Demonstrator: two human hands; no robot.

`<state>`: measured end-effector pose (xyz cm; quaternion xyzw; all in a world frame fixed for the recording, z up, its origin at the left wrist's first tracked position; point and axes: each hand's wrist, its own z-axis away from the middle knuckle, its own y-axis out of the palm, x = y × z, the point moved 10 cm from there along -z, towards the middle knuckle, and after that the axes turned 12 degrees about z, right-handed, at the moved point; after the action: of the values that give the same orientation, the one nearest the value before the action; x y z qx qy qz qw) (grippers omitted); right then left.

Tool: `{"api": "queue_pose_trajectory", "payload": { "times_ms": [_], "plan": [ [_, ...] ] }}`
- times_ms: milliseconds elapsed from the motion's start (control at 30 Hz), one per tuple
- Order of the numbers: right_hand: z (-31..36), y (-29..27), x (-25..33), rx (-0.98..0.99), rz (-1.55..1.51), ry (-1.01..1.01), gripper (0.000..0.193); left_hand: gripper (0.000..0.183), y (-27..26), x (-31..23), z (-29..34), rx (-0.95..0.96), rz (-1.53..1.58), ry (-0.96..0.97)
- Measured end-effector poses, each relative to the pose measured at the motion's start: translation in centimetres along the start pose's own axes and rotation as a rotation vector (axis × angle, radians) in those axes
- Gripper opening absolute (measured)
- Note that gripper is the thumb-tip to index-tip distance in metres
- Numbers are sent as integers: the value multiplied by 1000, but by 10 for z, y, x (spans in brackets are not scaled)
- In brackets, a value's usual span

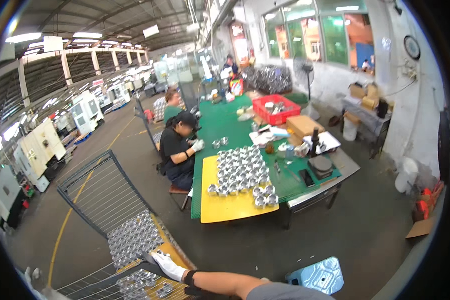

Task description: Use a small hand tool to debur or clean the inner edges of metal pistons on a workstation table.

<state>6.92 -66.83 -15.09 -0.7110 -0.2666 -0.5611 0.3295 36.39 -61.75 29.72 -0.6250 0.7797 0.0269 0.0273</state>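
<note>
My right hand (169, 266), in a white glove, is closed over the dark top rail (120, 274) of a wire-sided cart at the lower left. My left hand (35, 279), also gloved, shows dimly at the lower left rim; blur and shadow hide what its fingers do. Inside the cart, rows of shiny round metal parts (135, 235) lie on a yellow board (174, 248). More of these silver parts (242, 167) stand in rows on a yellow sheet (237, 212) at the near end of the green table (210, 120).
A person in black (177, 145) sits at the table's left side, with another in green (172, 105) beyond. A red crate (276, 109), a cardboard box (305, 126) and a phone (306, 177) lie on the table. A blue stool (317, 276) stands at lower right.
</note>
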Motion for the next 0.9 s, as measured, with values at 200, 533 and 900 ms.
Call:
{"api": "queue_pose_trajectory", "payload": {
  "times_ms": [200, 533, 900],
  "plan": [
    [56, -94, 140, 550, -103, -225, 59, 59, 183, -30, -34, 22, 804, -44],
    [72, -310, 229, 108, -446, -426, 29, 45, 545, 48, -169, -64, 1145, -215],
    [-37, -424, 190, 25, -336, -397, 31, 36, 744, 2, -183, -61, 1433, -224]
  ]
}}
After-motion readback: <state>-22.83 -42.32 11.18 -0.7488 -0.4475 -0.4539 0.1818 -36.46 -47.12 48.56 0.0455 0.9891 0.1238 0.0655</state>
